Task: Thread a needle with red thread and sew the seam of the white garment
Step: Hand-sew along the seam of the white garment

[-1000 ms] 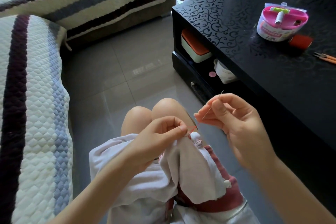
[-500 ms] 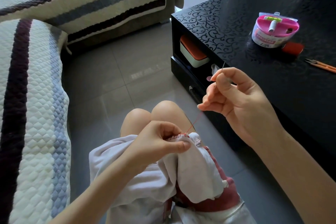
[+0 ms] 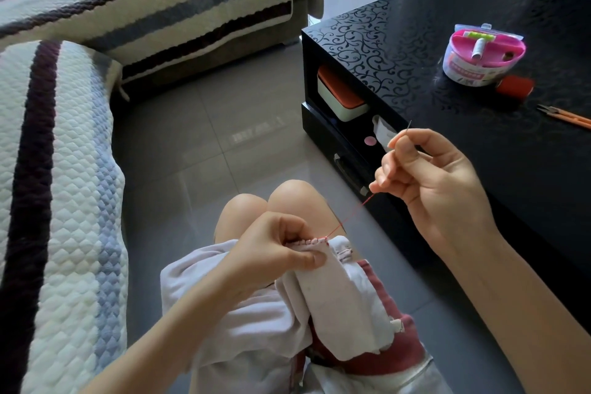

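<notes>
The seam (image 3: 308, 240) of the garment (image 3: 339, 304), lying on the lap, is being pinched between the thumb and curled fingers of the left hand (image 3: 271, 253); red stitches are showing along its edge. From the seam's right end the thread (image 3: 350, 215) is being drawn taut, up and rightward. Above and right of the seam, the needle (image 3: 403, 132) is being pinched between thumb and forefinger of the right hand (image 3: 438, 189), one end pointing up. A stitch is judged as being pulled tight, mid-seam. Next, the needle is to be brought down and pushed through just beside the last stitch, without slack. Well beyond the seam, up and right, a spool (image 3: 515, 88) and scissors (image 3: 566, 113) are lying on the table (image 3: 399, 57).
</notes>
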